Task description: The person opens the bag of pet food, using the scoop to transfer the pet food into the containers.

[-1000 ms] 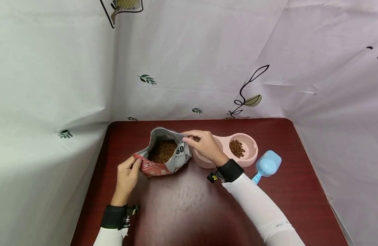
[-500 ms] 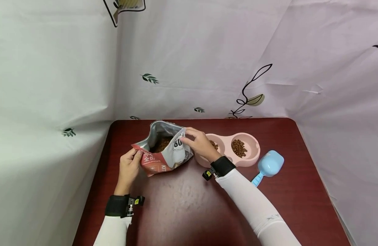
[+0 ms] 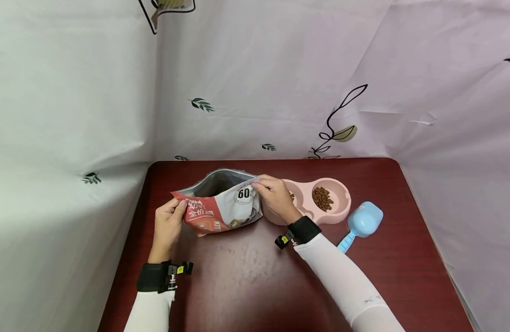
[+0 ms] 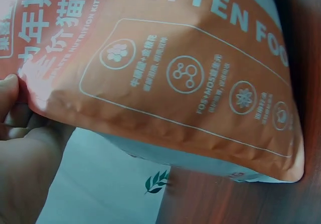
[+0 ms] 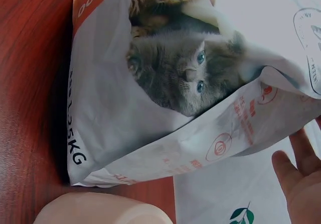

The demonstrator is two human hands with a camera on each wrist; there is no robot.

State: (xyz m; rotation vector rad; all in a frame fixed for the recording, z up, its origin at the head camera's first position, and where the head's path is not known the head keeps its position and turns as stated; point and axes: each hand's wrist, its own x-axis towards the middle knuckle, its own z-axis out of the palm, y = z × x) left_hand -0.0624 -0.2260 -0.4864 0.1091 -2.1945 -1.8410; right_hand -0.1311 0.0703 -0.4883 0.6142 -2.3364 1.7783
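Observation:
A red, white and grey bag of kitten food stands on the table at centre left in the head view, its top a narrow gap with a dark inside. My left hand pinches the bag's upper left corner between thumb and fingers. At the upper right corner, my right hand pinches the rim. The left wrist view shows the orange front of the bag with the left hand at its edge. Kitten pictures cover the bag in the right wrist view, where the right hand is partly visible.
A pink double bowl sits right of the bag, partly behind the right hand, with brown kibble in it. Beside it lies a light blue scoop. A printed white cloth hangs behind the dark red table.
The bag's mouth has narrowed and its front now faces me more; the kibble inside has gone out of sight. Both hands stay at the rim, the left slightly further left, the right regripping the corner.

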